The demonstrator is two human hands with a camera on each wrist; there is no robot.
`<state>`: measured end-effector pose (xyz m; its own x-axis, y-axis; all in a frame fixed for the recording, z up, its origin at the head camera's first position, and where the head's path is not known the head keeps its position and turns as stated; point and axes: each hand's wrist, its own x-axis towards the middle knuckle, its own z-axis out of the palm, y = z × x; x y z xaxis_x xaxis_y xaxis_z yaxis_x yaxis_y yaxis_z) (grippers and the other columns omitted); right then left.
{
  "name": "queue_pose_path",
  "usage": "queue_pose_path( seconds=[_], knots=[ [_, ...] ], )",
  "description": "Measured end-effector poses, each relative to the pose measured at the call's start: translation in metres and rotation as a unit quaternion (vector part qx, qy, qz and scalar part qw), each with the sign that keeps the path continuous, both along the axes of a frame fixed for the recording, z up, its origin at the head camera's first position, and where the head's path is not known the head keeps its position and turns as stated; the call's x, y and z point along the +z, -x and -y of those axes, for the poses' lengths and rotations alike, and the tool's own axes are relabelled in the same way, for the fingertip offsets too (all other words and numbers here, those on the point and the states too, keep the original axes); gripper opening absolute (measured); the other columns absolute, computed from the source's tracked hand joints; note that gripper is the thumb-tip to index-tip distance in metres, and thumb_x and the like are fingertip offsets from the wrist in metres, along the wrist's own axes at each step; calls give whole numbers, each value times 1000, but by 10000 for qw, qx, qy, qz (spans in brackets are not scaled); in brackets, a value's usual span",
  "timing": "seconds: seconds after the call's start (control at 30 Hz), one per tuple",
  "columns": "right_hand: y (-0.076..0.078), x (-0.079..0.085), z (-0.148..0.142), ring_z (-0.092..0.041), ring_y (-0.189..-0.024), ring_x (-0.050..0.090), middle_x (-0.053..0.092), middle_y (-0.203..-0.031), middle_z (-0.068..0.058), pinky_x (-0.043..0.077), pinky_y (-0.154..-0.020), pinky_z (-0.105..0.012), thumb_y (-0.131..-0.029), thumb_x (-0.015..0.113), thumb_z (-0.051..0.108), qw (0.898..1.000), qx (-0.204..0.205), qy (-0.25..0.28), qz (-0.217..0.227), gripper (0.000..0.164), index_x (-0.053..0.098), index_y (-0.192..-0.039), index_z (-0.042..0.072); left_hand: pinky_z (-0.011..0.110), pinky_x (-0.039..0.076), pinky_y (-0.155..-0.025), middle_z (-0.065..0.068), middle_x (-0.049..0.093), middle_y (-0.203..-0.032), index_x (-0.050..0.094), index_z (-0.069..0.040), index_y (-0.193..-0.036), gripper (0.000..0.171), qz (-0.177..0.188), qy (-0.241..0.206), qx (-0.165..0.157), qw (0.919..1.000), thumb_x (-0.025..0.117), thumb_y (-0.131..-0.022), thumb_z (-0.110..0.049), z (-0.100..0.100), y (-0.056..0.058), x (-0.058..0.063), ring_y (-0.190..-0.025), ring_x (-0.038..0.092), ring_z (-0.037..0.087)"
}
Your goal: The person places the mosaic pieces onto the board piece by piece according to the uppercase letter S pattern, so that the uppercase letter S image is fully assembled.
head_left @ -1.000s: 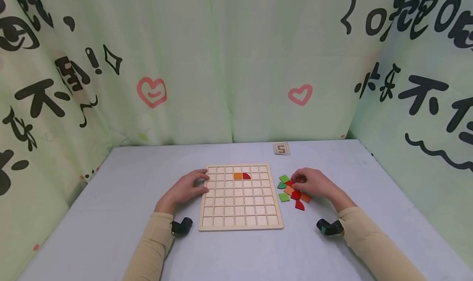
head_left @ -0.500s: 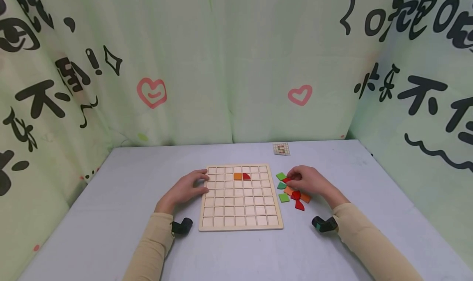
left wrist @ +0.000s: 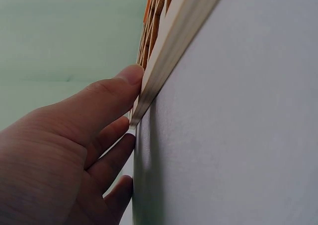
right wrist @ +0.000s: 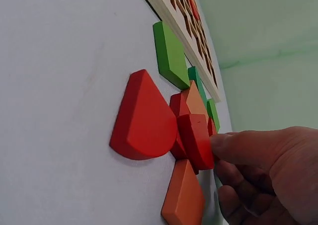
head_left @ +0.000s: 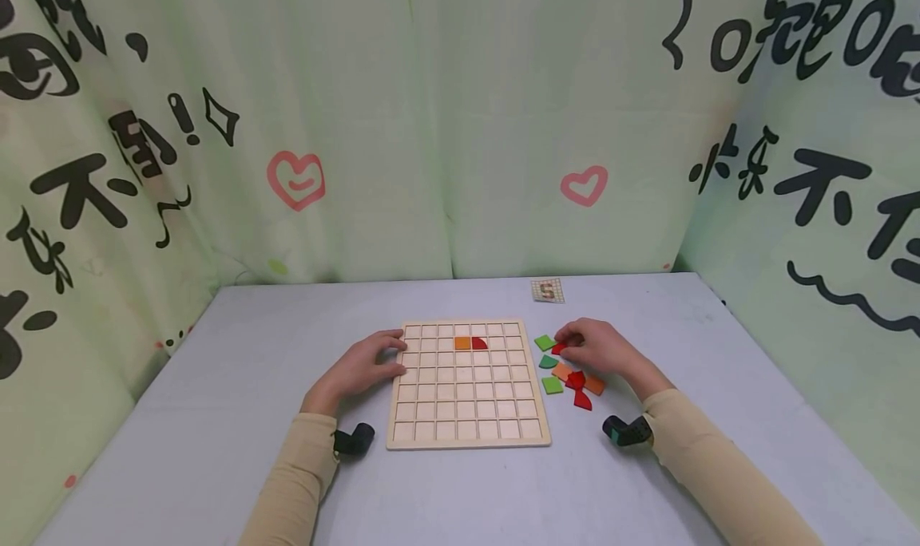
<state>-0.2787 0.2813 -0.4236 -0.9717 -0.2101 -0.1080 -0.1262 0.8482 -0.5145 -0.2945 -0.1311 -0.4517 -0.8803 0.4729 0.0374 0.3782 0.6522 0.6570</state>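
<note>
A pale wooden grid board [head_left: 467,410] lies on the table, with an orange square [head_left: 462,342] and a red quarter-circle piece [head_left: 479,342] in neighbouring cells of an upper row. My left hand [head_left: 362,368] rests against the board's left edge. Its thumb touches the wooden rim [left wrist: 171,46] in the left wrist view, fingers extended. To the right of the board, my right hand [head_left: 600,346] has its fingertips at a red piece [head_left: 558,348] in the loose pile, thumb and curled fingers pinching it; the thumb partly hides that piece in the right wrist view.
Loose pieces lie close together: green squares [head_left: 553,385], a dark green piece [head_left: 549,362], orange pieces [head_left: 594,385] and red ones [head_left: 583,400], some overlapping. A small patterned card [head_left: 548,290] lies near the table's back edge. Curtains [head_left: 431,131] enclose the table.
My right hand has shifted slightly left and away from me, bringing the red piece along. The upper green square has slid left a little. My left hand has stayed put.
</note>
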Motion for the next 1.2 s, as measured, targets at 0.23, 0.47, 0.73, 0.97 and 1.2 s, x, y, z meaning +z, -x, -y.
queue_pose_path(
  seconds=[0.23, 0.47, 0.73, 0.97, 1.2],
  knots=[
    [1, 0, 0, -24, -99, 59, 66, -112, -13, 57, -90, -40, -93, 69, 10, 10000, -30, 31, 69, 32, 66, -123, 0, 52, 32, -120, 18, 46, -153, 64, -1, -126, 37, -17, -33, -22, 10000, 71, -93, -17, 0, 0, 0, -146, 37, 39],
    [5, 4, 0, -26, -99, 59, 68, -112, -14, 57, -91, -43, -93, 68, 10, 9999, 72, -120, -56, 30, 68, -121, 0, 52, 32, -121, 18, 46, -154, 63, -1, -127, 37, -20, 19, -11, 10000, 70, -94, -17, 0, -1, 1, -146, 37, 38],
    [14, 10, 9, -28, -103, 61, 69, -113, -15, 55, -97, -47, -94, 68, 10, 9994, 174, 11, -293, 30, 68, -122, -1, 52, 32, -120, 20, 46, -153, 63, 0, -125, 37, -53, 5, -28, 10000, 70, -93, -16, 0, -1, 3, -145, 38, 40],
    [18, 10, 26, -27, -103, 63, 71, -112, -13, 56, -95, -44, -95, 68, 10, 9984, 333, 62, -455, 29, 69, -121, -1, 52, 31, -121, 19, 46, -153, 63, 0, -126, 37, -9, 52, -49, 10000, 70, -94, -17, -1, -1, 1, -146, 37, 39],
    [21, 12, 46, -26, -100, 66, 73, -108, -11, 58, -92, -43, -93, 71, 11, 9943, 585, 273, -853, 27, 71, -117, -1, 53, 32, -120, 19, 46, -153, 63, -1, -126, 37, -62, 40, -42, 10000, 70, -94, -17, 0, -1, 1, -145, 38, 39]
  ],
)
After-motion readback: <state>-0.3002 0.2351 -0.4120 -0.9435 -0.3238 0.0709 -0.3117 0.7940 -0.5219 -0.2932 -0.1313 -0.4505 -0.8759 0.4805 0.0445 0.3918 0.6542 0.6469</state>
